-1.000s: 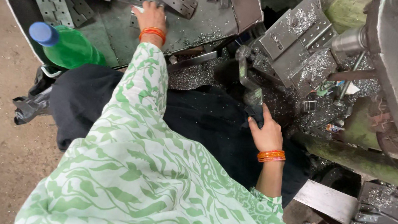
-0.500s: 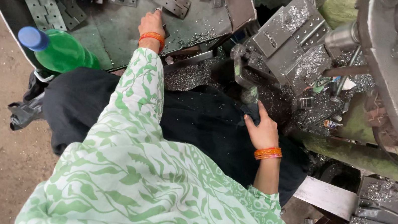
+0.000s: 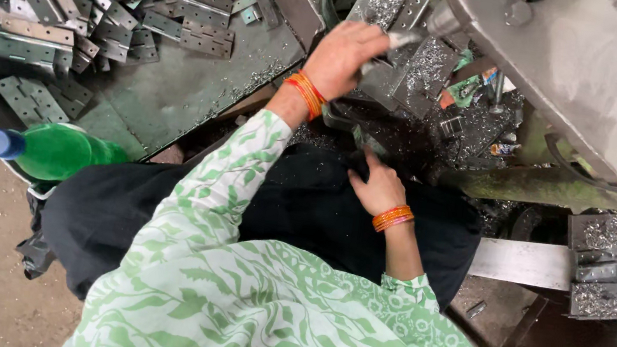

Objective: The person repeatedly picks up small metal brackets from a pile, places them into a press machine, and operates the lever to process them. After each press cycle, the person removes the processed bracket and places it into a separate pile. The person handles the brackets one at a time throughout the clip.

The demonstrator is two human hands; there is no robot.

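My left hand, with orange bangles at the wrist, reaches to the machine bed and grips a grey metal hinge plate covered in shavings. More plates lean just beyond it. My right hand, also bangled, lies low on the black cloth over my lap. Its fingers curl at a dark part at the machine's edge, and whether they hold it is hidden.
A metal tray at the upper left holds a heap of several grey hinges. A green bottle with a blue cap lies at the tray's near corner. The grey machine body fills the upper right, with shavings-covered blocks below it.
My left hand has left the hinge tray and swung right to the machine bed, now with a plate in it. My right hand has stayed near the lap.
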